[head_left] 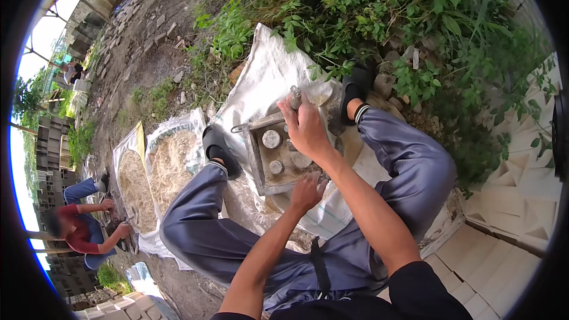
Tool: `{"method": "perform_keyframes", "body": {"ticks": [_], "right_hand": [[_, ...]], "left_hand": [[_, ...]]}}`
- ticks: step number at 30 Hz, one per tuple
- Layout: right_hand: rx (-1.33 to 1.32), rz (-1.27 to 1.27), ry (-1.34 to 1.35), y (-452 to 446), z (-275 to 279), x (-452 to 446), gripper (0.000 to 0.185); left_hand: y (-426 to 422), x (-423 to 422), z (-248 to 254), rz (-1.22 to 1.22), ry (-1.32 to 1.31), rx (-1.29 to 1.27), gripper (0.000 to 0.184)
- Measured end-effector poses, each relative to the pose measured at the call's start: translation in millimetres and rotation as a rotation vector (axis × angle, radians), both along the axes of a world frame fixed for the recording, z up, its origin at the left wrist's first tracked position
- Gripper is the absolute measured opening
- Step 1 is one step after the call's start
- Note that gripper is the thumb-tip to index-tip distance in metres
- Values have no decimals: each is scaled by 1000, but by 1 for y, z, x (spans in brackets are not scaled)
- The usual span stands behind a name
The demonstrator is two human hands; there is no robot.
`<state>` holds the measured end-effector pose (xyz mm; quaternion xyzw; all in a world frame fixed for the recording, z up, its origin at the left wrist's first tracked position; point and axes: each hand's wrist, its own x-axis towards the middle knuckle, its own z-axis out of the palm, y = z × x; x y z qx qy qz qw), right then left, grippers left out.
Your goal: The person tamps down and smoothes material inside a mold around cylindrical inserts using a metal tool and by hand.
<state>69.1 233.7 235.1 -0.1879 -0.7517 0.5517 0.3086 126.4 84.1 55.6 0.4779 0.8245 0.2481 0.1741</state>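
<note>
A grey, dirt-caked box mold [255, 163] rests on a white woven sack between my feet. Inside it stand round upright pegs, among them a larger one [271, 138] and a smaller one [276, 167]. Over its far right part, my right hand [309, 127] is closed round a grey, dusty tool [295, 96] whose rounded end sticks up past the fingers; the rest of the tool is hidden. My left hand [307, 193] is closed at the mold's near edge, its fingers partly hidden. A wire loop [239, 128] projects from the mold's far left corner.
Open sacks of pale sandy material [175, 157] stand left of my foot. Further left, another person [86, 228] in a red shirt works low to the ground. Leafy plants [379, 18] grow ahead; pale blocks [474, 255] are stacked at right. Stones lie near my right shoe [357, 86].
</note>
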Motion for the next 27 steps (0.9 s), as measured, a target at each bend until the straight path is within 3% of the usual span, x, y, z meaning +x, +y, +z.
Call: {"method": "perform_keyframes", "body": {"ticks": [3,6,8,12,14,18,20,21,23,24,26,27], "right_hand": [[14,-7,-29,1,0,1,40],[-18,16,-84,2,5,2,41],[-46,33,-135,1,7,3,40],[26,-8,7,0,-4,-1,38],[68,-24,81,-1,-8,-5,37],[-131,105,33,2,-7,1,35],[-364,204,32,5,-15,4,42],[-383,102,102,-4,-10,7,49],[-434,81,112,-10,-7,18,49],[-510,49,124,-14,-5,24,49],[-487,124,140,-17,5,37,43],[-501,116,141,-21,13,44,46]], "left_hand": [[0,-8,2,-55,-69,-43,41],[-7,-12,14,-104,139,86,44],[-17,-7,14,4,77,-22,45],[-18,-14,2,29,39,-54,47],[-12,-20,13,-38,-71,-289,49],[-13,-24,7,-35,-58,-248,47],[-11,-33,22,-67,-180,-343,51],[-19,-32,15,-64,-185,-324,51],[-39,-34,-10,-108,140,-46,54],[-44,-36,-7,-92,137,-29,54],[-54,-35,1,-32,212,-89,53],[-54,-36,12,-6,25,-244,50]]}}
